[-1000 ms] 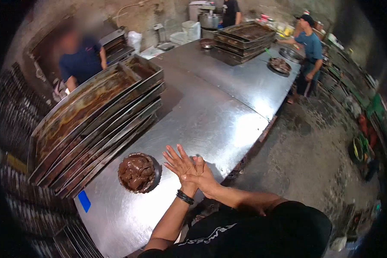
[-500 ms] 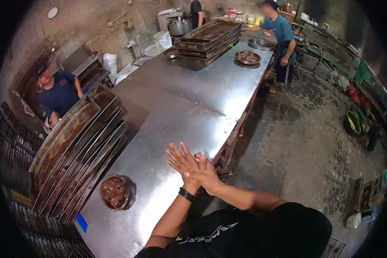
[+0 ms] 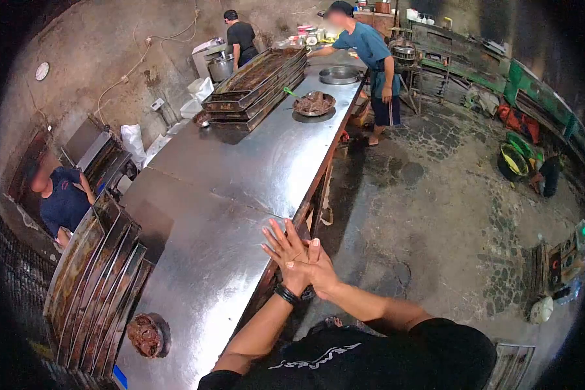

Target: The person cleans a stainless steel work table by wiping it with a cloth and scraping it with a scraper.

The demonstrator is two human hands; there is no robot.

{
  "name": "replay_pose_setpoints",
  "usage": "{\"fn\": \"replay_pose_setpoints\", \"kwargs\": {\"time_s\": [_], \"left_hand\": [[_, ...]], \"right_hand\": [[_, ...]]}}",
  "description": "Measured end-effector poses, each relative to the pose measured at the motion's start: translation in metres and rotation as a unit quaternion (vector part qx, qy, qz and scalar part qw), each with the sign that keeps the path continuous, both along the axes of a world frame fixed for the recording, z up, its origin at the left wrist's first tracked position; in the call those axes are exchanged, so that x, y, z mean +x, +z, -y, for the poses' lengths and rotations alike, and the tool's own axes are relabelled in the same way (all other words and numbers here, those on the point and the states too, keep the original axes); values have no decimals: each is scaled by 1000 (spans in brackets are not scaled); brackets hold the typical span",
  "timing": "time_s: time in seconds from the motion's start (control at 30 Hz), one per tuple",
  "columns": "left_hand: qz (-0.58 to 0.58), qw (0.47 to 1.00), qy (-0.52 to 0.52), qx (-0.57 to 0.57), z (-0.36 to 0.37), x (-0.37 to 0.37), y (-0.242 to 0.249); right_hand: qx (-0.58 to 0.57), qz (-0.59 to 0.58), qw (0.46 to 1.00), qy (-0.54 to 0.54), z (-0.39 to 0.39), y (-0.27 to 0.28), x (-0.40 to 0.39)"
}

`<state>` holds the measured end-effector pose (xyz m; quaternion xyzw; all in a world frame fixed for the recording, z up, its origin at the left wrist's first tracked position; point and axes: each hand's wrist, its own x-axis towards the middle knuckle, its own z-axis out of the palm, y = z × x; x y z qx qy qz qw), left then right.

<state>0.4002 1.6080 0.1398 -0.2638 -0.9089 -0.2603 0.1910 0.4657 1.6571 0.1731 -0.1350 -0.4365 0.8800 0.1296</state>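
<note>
My left hand (image 3: pixel 286 252) is held up near the table's right edge, fingers spread, with black bands (image 3: pixel 285 294) on the wrist. My right hand (image 3: pixel 321 273) is wrapped around the side of the left hand, its thumb pressed across it; no tool or other object shows in either. To the lower left, a bowl of brown paste (image 3: pixel 145 335) sits on the metal-topped table (image 3: pixel 201 240). Farther up the table lies a second bowl of brown paste (image 3: pixel 314 103) with a green handle (image 3: pixel 290 91) sticking out.
Stacked baking trays (image 3: pixel 104 279) lean at the left, and more trays (image 3: pixel 257 88) are piled at the far end beside a round pan (image 3: pixel 340 75). A co-worker in blue (image 3: pixel 370 55) stands there, another in black (image 3: pixel 241 40) behind, and a third person (image 3: pixel 65 201) at the left.
My view has turned to the right, so the table and bowls sit farther left. My hands stay clasped together. The co-worker at the left has raised a hand toward the chest.
</note>
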Motion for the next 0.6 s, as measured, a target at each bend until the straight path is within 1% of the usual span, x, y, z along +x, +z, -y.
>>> {"fn": "replay_pose_setpoints", "kwargs": {"time_s": [0.03,0.13,0.17,0.23,0.33,0.4,0.47,0.5,0.57,0.6], "left_hand": [[-2,1000,-7,-14,-5,0,3],[21,1000,-20,0,-19,-1,5],[12,1000,-24,12,-22,-1,4],[30,999,-25,6,-22,5,5],[46,999,-6,-2,-18,6,-1],[61,998,10,-21,-9,8,-7],[57,998,24,-14,-3,7,-14],[53,998,34,-11,-1,5,-15],[52,997,51,-7,1,3,-18],[62,997,52,5,1,4,-16]], "right_hand": [[-1,11,1000,-8,-6,-4,-1],[30,24,999,-9,-20,-19,-6],[18,18,1000,7,-22,-20,-5],[-1,9,999,47,-24,-15,1],[44,32,997,56,-23,-13,2],[21,13,998,58,-15,-26,-3],[-7,-3,998,60,-9,-32,-7],[8,0,998,55,-7,-34,-10],[33,31,997,69,-11,-50,-17],[45,46,995,75,-12,-49,-18]]}}
